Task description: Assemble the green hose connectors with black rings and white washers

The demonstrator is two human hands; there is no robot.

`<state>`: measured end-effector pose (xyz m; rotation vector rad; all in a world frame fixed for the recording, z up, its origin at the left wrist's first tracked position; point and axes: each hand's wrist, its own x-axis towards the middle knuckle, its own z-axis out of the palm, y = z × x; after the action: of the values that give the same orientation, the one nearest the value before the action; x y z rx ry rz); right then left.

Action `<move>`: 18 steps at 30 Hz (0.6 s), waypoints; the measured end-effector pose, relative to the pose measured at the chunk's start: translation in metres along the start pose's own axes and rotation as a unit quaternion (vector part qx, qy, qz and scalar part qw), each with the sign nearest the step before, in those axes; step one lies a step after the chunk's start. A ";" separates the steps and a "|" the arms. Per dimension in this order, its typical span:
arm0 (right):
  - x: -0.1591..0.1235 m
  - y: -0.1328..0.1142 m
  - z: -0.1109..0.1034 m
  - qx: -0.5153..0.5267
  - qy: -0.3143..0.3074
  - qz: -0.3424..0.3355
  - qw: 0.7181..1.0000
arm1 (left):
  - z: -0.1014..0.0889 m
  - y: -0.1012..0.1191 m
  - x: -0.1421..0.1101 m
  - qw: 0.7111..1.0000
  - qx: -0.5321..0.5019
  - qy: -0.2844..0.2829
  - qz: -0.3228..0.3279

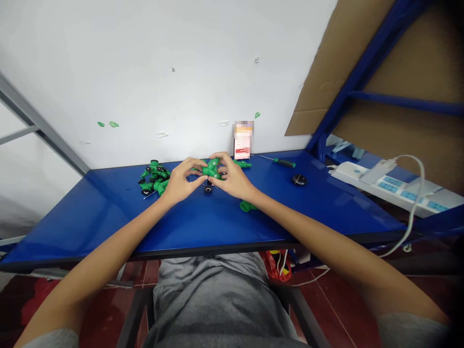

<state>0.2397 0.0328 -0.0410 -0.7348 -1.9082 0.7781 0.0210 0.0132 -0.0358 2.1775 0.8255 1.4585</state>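
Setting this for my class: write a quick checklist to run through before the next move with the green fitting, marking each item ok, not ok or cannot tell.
1. Left hand and right hand both on the green plastic pipe fitting: ok.
2. Its joints seated: cannot tell, fingers cover them.
3. Screwdriver lying on the blue tabletop: ok.
4. Loose green fitting well in from the table edge: ok.
5. Small black ring apart from the held fitting: cannot tell.

Workshop: blue workbench (90, 217), screwdriver (284, 163), power strip (384, 186)
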 end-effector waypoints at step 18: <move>0.002 0.015 0.003 0.089 -0.014 0.041 0.995 | -0.003 0.002 0.001 0.997 0.066 -0.028 0.012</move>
<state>0.2386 0.0428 -0.0521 -0.6983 -1.8156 1.0003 0.0192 0.0124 -0.0328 2.3209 0.9039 1.3827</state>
